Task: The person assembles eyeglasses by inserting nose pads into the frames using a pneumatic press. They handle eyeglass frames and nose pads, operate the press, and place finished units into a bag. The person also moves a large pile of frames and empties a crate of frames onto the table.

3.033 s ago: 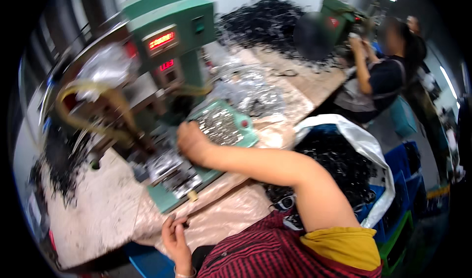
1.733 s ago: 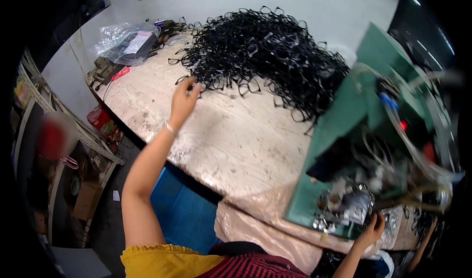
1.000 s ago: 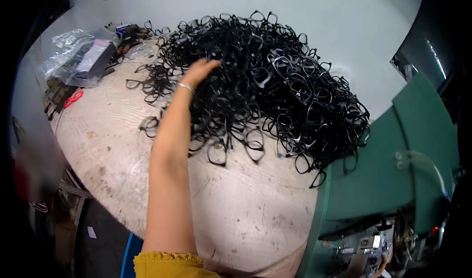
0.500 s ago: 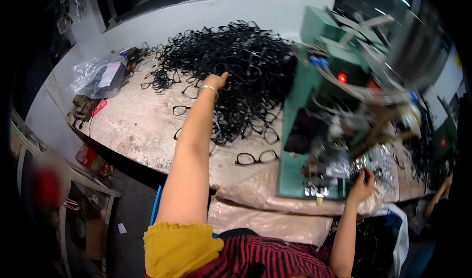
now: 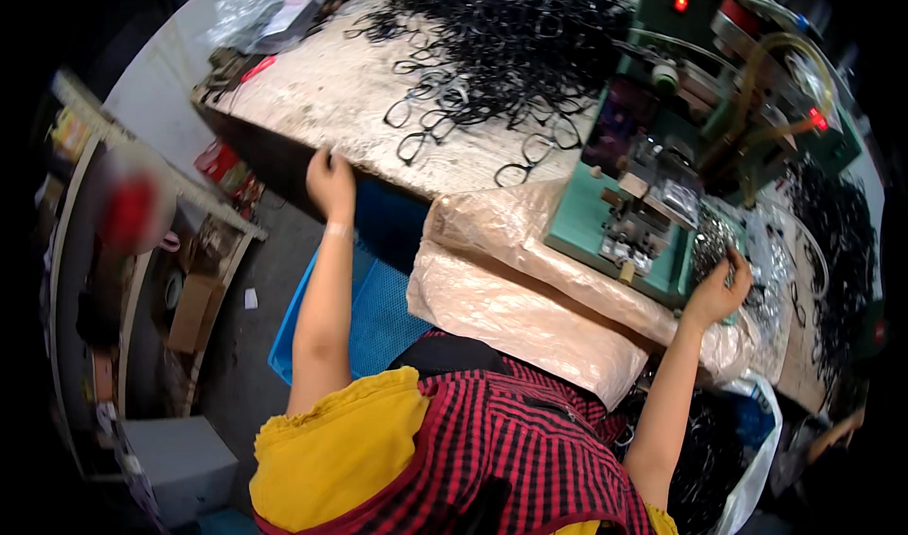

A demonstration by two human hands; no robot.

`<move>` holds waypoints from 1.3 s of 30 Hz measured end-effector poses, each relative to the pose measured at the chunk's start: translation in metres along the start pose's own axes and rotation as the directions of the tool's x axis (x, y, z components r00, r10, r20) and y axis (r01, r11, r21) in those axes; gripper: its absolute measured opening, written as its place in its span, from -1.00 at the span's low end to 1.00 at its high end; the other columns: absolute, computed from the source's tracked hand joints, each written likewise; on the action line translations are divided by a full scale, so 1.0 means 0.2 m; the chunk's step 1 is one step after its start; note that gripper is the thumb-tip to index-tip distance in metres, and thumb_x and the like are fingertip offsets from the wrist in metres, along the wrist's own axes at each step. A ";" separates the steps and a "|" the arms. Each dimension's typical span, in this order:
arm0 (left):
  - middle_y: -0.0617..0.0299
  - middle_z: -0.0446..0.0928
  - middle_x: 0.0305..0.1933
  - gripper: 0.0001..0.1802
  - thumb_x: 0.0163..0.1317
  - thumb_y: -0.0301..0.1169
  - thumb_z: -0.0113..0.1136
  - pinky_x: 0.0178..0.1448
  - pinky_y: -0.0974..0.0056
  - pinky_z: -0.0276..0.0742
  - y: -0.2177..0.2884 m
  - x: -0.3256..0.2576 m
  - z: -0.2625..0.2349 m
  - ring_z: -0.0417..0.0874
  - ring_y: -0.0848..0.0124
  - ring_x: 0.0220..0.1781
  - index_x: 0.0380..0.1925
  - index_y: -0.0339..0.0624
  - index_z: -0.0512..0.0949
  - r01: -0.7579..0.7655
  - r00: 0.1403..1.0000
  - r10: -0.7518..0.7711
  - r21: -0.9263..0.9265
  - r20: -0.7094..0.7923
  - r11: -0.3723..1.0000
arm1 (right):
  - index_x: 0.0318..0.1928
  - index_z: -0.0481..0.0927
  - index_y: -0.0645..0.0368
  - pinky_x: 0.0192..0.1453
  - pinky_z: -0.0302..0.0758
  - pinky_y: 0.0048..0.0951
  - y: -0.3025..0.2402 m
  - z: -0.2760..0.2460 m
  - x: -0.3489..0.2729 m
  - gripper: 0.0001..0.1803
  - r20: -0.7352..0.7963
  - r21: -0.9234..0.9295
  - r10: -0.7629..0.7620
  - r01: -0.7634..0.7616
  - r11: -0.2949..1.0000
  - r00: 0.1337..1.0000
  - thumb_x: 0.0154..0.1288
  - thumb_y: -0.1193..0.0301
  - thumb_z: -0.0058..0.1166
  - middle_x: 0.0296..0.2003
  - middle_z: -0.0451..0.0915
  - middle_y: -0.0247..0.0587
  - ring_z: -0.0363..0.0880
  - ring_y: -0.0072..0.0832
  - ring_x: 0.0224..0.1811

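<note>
My left hand (image 5: 331, 190) is at the worktable's (image 5: 298, 109) front edge, above a blue mesh basket (image 5: 378, 298). Its fingers are curled; whether they grip the edge or anything small is hidden. Behind it, black eyeglass frames (image 5: 501, 38) are heaped on the table, with several loose ones (image 5: 416, 142) spread in front. My right hand (image 5: 719, 294) is by the green bench machine (image 5: 582, 218), beside a tray of small metal parts (image 5: 709, 242). Its thumb and fingers come together; what lies between them is too small to make out.
Pinkish plastic wrap (image 5: 501, 284) covers the table front under the machine. A white bag (image 5: 761, 440) of dark frames stands low on the right. Red-handled scissors (image 5: 257, 69) and a clear plastic bag (image 5: 251, 19) lie at the back left. Shelving (image 5: 137, 317) stands left; another person's arm (image 5: 837, 436) shows far right.
My left hand has drawn back from the heap of eyeglass frames to the table's front edge. My right hand stays beside the machine's tray of parts. The view has tilted downward.
</note>
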State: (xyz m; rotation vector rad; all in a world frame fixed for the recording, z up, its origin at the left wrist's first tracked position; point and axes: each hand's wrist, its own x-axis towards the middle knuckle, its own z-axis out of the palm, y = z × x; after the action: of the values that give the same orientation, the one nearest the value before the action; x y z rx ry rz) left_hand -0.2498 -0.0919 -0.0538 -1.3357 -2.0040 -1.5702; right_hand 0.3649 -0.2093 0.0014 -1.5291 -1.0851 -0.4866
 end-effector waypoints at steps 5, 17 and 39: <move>-0.11 0.57 0.12 -0.52 0.23 -0.30 0.20 0.21 0.08 0.47 -0.93 -1.12 -0.99 0.59 0.10 0.13 0.09 -0.37 0.52 0.910 0.411 -0.902 0.117 -0.133 0.398 | -0.08 0.62 0.29 0.17 0.43 -0.44 0.04 -0.03 -0.03 -0.79 0.077 0.283 0.183 -0.197 0.938 0.980 0.32 0.63 -0.01 -0.12 0.63 -0.21 0.56 -0.44 -0.05; 0.14 0.56 -0.33 -0.80 0.21 -0.46 -0.01 -0.44 0.33 0.46 -0.85 -1.28 -1.06 0.55 0.39 -0.43 -0.24 -0.26 0.57 0.958 0.254 -0.964 -0.119 -0.082 0.262 | -0.21 0.57 0.35 0.24 0.39 -0.30 -0.20 -0.26 -0.10 -0.84 0.179 0.423 0.055 -0.127 0.897 0.982 0.29 0.73 -0.08 -0.15 0.58 -0.12 0.52 -0.34 -0.05; -0.16 0.57 0.03 -0.47 0.25 -0.11 0.18 0.20 0.04 0.44 -0.41 1.51 1.57 0.56 -0.05 0.08 0.03 -0.34 0.55 0.201 0.970 -0.197 -0.011 0.144 0.980 | -0.19 0.65 0.24 -0.12 0.48 -0.60 -1.95 2.55 0.39 -0.82 0.498 0.694 -0.053 -0.362 0.622 0.866 0.29 0.63 0.00 -0.30 0.63 -0.37 0.57 -0.63 -0.29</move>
State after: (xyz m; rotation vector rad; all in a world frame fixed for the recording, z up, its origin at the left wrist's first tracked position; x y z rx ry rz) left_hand -0.3783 0.3306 -0.0170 -1.3246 -2.2745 -1.6306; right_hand -0.0514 0.2668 0.1373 -0.9328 -1.2792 0.5080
